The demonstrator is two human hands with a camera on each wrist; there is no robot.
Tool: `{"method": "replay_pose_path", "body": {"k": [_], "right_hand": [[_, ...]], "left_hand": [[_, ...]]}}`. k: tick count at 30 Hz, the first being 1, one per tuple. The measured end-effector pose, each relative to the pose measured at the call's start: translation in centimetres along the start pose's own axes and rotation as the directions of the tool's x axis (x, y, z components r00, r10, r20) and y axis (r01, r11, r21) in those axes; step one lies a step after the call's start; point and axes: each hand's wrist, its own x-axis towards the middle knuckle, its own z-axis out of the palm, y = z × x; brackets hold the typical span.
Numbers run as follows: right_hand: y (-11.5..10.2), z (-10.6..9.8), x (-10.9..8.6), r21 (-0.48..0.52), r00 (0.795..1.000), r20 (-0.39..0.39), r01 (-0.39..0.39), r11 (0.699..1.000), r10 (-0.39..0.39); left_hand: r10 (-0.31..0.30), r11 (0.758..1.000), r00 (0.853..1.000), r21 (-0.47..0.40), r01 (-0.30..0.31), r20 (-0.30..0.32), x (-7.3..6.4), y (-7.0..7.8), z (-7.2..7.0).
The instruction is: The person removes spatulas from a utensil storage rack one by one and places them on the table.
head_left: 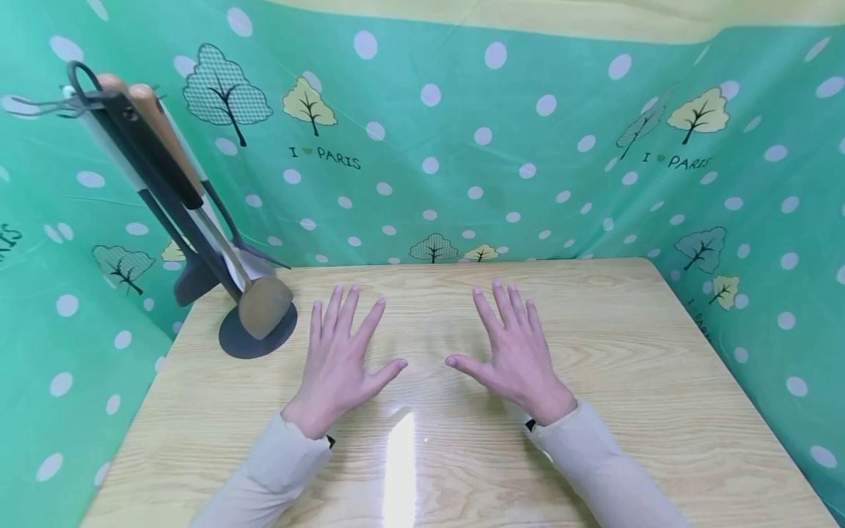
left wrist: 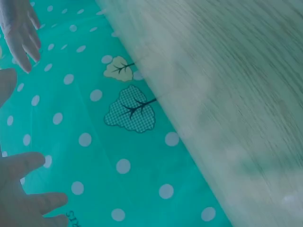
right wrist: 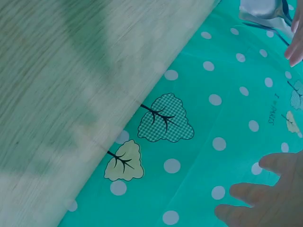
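- Two hands, left (head_left: 339, 359) and right (head_left: 518, 359), both spread, well apart, thumbs pointing toward each other over one wood-grain surface (head_left: 660, 411).
- Two pale sleeves (head_left: 280, 466), one per arm.
- One utensil stand (head_left: 231, 339) at the back left, near the left hand, its utensils overlapping: at least three, including one metal-headed utensil (head_left: 265, 306) and one dark turner (head_left: 196, 280).
- Polka-dotted cloth (head_left: 409, 81) behind; two trees low at centre.
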Motion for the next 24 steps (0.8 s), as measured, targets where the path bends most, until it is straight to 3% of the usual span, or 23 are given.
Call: {"method": "replay_pose_path", "body": {"k": [15, 24], "right_hand": [[-2.3, 0.5, 1.3, 0.027, 0.999, 0.024, 0.039, 0.999, -0.040], [-4.2, 1.3, 2.5, 0.059, 0.996, 0.020, 0.080, 0.995, -0.082]], "left_hand": [[0.000, 1.000, 1.000, -0.009, 0.000, -0.026, -1.6, -1.5, -0.7], [0.008, 1.000, 0.996, -0.024, -0.010, -0.091, -2.7, -3.0, -1.2]]}}
